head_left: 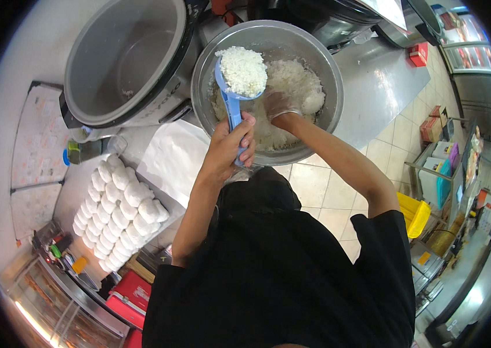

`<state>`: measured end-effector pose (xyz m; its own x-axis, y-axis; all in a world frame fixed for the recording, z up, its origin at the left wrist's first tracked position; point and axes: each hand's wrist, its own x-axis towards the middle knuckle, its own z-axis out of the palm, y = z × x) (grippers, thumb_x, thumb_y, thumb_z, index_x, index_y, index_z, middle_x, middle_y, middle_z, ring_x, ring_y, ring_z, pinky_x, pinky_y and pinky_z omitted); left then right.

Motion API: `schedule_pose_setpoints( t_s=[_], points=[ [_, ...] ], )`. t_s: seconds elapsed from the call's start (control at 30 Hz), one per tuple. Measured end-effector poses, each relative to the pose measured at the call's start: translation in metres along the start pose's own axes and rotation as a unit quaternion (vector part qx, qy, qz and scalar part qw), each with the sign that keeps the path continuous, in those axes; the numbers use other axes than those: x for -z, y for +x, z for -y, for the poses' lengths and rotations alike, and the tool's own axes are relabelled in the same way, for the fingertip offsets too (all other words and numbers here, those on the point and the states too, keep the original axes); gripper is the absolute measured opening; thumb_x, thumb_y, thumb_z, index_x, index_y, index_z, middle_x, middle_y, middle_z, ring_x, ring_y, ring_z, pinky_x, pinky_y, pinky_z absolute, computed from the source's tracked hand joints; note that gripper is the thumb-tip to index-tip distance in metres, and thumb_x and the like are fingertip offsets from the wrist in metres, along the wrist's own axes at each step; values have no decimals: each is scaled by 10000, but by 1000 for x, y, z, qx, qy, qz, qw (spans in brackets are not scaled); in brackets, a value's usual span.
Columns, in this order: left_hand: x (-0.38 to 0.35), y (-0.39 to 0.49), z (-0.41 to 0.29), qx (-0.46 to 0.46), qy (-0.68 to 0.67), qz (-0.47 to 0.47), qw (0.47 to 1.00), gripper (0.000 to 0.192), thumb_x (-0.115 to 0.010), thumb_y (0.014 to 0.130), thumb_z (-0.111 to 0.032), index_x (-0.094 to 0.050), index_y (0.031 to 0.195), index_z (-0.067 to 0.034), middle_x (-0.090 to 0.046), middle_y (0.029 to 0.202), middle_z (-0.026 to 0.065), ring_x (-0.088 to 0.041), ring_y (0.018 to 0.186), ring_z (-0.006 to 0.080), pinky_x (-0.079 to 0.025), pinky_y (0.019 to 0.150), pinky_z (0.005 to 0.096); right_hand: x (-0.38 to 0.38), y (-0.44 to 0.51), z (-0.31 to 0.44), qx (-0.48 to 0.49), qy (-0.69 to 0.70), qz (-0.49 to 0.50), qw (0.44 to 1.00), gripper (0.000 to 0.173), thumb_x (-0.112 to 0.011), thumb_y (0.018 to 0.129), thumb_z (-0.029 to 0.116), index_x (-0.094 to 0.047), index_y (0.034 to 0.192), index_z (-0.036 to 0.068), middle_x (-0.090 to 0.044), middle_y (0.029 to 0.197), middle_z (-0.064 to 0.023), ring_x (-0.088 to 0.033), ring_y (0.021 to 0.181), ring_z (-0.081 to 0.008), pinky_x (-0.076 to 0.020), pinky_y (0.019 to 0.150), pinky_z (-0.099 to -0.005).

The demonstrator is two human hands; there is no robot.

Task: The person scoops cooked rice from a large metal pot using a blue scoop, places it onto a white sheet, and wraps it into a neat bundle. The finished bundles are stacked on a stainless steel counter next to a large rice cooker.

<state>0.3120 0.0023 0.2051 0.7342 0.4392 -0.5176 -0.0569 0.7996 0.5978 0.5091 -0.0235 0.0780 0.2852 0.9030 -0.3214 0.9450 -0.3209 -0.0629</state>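
My left hand is closed around the handle of a blue plastic scoop. The scoop holds a heap of white cooked rice above a wide steel bowl. Inside the bowl lies more rice, loosely piled and spread over the bottom. My right hand, in a clear plastic glove, reaches into this rice; its fingers are blurred and partly hidden, so whether they grip any is unclear.
A large rice cooker stands left of the bowl. Below it are a white sheet and many stacked white wrapped bundles. A dark cooker stands behind the bowl, and a steel counter extends to the right.
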Motion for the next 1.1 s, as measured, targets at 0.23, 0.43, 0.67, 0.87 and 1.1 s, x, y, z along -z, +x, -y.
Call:
schedule_pose_setpoints(
  t_s=[0.23,0.43,0.67,0.87,1.1],
  points=[
    [7,24,-15,-23,-79,19,996,133,-606,985,-152,-489,925,-129,-384,591,-45,-380,443,69,-335,399,234,79,-39,-11,-16,192,-82,978,275,-579,911,100,-651,1170,43,-709,1059,-190,-702,937,-326,-552,728,-432],
    [7,40,-20,-40,-27,-29,998,198,-612,966,-139,-442,865,-136,-376,591,-48,-344,430,60,-275,365,242,106,-106,44,-58,447,-205,869,340,-547,1012,251,-603,1300,79,-687,957,-227,-668,763,-390,-504,622,-445],
    [11,30,-19,53,215,-61,973,193,-599,926,-91,-413,917,-142,-372,615,-42,-357,434,55,-278,346,219,73,-95,60,13,306,-340,889,342,-522,1027,245,-577,1333,103,-682,944,-237,-661,724,-391,-478,609,-466],
    [7,17,-16,124,42,-47,990,207,-641,950,-129,-436,944,-152,-358,596,-67,-310,403,42,-245,338,214,72,-47,39,-163,341,-227,898,343,-517,1008,314,-617,1227,71,-684,1030,-216,-670,779,-384,-511,666,-461],
    [32,-38,-19,158,-95,129,974,103,-547,1023,-178,-460,981,-141,-321,577,-59,-256,386,21,-196,299,181,61,-75,33,88,619,-132,769,485,-515,986,390,-565,1249,-14,-627,1152,-302,-677,922,-375,-557,734,-467]
  ],
)
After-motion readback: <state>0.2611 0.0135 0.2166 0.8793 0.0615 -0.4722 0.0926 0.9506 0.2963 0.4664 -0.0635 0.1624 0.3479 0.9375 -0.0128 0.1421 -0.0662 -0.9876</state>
